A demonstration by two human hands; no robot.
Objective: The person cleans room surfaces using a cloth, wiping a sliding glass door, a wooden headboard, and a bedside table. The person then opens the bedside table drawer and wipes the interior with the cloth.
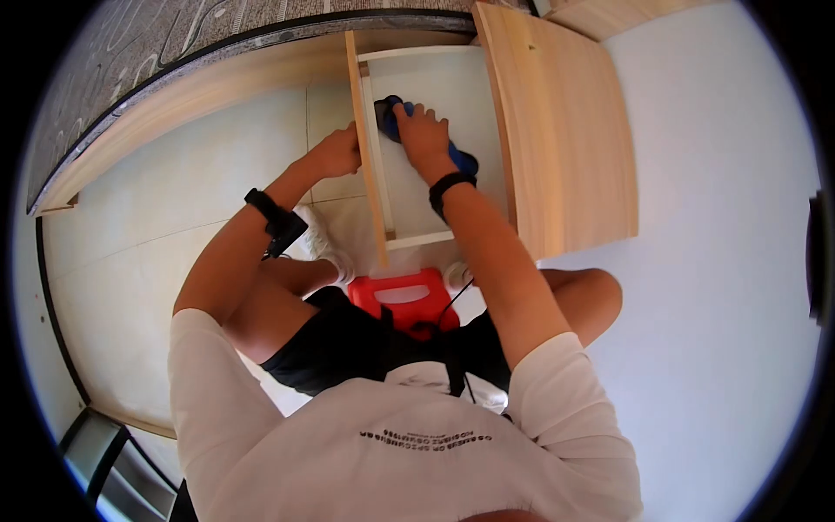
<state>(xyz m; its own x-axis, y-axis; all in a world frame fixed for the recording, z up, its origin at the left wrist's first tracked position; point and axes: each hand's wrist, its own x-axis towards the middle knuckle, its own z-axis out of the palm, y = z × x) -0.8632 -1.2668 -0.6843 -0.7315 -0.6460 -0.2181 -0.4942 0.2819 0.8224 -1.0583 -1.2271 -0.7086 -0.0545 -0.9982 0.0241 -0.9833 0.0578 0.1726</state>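
A pulled-out wooden drawer [369, 165] with a white inside is in front of me. My right hand [424, 137] is inside it, wrapped round a blue and black tool [465, 162] that looks like a cordless drill. The tool's dark end points toward the inner face of the drawer front; my hand covers its middle. My left hand [333, 155] is closed against the outer face of the drawer front. Its fingertips are hidden there, so what they hold, if anything, cannot be made out.
A light wood cabinet panel [557, 130] adjoins the drawer on the right, with a white wall [704, 174] beyond. A red plastic case with a handle [400, 291] lies between my legs on the tiled floor [174, 187]. A patterned textile surface [165, 39] runs along the top left.
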